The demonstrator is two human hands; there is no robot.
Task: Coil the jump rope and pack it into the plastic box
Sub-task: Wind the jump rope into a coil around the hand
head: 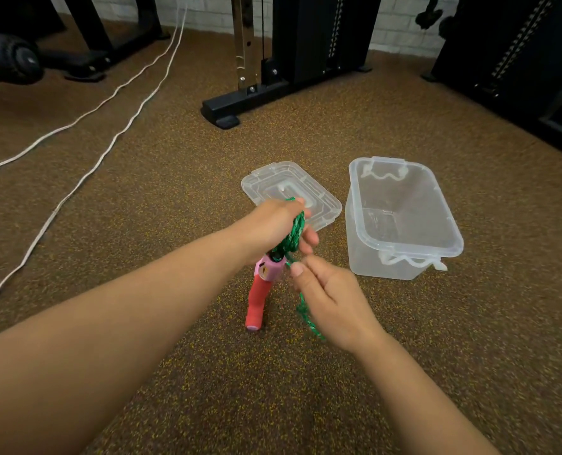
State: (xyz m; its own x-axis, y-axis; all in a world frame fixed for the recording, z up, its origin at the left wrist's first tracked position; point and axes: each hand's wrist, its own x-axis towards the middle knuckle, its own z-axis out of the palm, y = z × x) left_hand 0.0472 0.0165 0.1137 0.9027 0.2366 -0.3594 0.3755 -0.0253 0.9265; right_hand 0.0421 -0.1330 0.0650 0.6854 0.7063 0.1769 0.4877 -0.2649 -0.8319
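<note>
My left hand is closed around several green loops of the jump rope, above the speckled floor. One pink and red handle hangs down from those loops. My right hand pinches a loose strand of the green rope just below the coil; the strand trails down past my wrist. The clear plastic box stands open and empty on the floor to the right. Its clear lid lies flat behind my left hand. The second handle is hidden.
Black gym machine frames stand at the back and at the right. Two white cables run across the floor on the left. A dark padded roller lies far left.
</note>
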